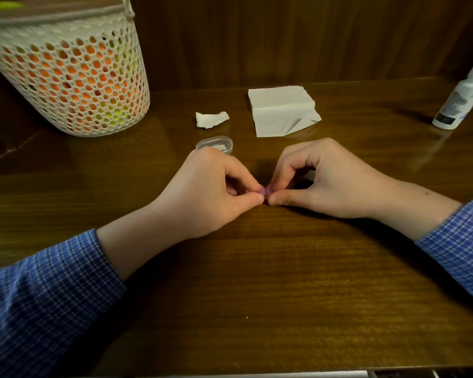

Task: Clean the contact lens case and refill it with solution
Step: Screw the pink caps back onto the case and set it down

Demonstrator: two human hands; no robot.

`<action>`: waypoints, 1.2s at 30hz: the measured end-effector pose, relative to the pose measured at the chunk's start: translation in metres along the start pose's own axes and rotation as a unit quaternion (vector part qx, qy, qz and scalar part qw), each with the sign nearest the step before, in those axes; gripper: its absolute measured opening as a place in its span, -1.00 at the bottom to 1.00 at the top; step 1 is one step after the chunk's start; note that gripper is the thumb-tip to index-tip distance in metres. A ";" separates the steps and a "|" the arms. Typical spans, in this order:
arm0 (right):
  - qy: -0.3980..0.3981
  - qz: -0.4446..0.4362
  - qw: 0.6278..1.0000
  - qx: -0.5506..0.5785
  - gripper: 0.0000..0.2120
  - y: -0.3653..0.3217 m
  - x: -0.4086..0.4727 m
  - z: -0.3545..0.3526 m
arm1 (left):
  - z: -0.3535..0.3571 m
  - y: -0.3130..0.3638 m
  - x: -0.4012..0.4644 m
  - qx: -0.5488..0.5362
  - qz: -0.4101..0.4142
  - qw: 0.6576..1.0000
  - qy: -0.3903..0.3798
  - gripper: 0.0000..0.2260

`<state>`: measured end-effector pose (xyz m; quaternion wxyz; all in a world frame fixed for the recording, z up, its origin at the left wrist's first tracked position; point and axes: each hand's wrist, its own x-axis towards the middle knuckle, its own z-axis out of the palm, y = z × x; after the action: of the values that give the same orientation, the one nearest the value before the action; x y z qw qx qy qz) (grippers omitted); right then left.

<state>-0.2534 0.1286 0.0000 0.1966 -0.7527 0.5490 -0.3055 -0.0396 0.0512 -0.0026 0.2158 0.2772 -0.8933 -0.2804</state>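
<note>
Pinching small purple plastic lens case w/ both hands, left & right, mid-counter: prob light, stiff, slippery; grip rims.

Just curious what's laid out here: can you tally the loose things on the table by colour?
White: 4 – basket, crumpled tissue, tissue stack, bottle
Clear: 1 – box
Purple: 1 – case, pinched by left hand and right hand
Total: 6
</note>
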 end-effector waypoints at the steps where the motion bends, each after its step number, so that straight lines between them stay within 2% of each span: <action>1: -0.013 -0.002 1.000 -0.001 -0.92 0.000 0.000 -0.002 | 0.000 0.000 0.000 -0.001 -0.001 1.000 0.001 -0.89; 6: -0.043 0.011 0.999 0.002 -0.94 0.002 -0.001 -0.009 | -0.001 0.001 0.000 0.001 -0.006 1.000 0.001 -0.90; 10: 0.000 0.016 1.000 -0.019 -0.93 -0.004 -0.001 -0.001 | -0.002 0.002 0.001 0.009 -0.003 1.000 -0.006 -0.89; 15: 0.045 0.006 0.998 -0.051 -0.80 -0.008 -0.001 0.007 | -0.003 0.004 0.002 0.011 -0.010 1.000 -0.003 -0.88; 20: -0.044 0.009 0.999 -0.016 -0.91 -0.001 -0.001 -0.008 | -0.002 0.003 0.001 0.003 -0.015 1.000 -0.002 -0.88; 22: -0.051 0.010 0.999 -0.004 -0.89 0.000 -0.001 -0.011 | -0.002 0.003 0.001 0.005 -0.011 1.000 -0.001 -0.88; 29: 0.035 0.009 0.999 -0.035 -0.84 -0.006 -0.001 0.005 | -0.003 0.004 0.001 0.017 -0.003 1.000 -0.005 -0.89; 31: 0.018 0.002 0.999 -0.035 -0.85 -0.006 -0.001 0.003 | -0.003 0.004 0.001 0.016 -0.002 1.000 -0.003 -0.88; 34: -0.049 0.007 0.999 -0.017 -0.92 -0.004 -0.001 -0.008 | -0.003 0.004 0.000 0.013 -0.001 1.000 -0.001 -0.88; 36: -0.056 0.015 0.998 -0.013 -0.90 -0.005 -0.002 -0.011 | -0.003 0.004 -0.001 0.013 -0.002 1.000 -0.003 -0.89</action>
<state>-0.2581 0.1321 0.0105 0.2221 -0.7631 0.5518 -0.2527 -0.0390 0.0536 0.0018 0.2091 0.2810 -0.8968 -0.2703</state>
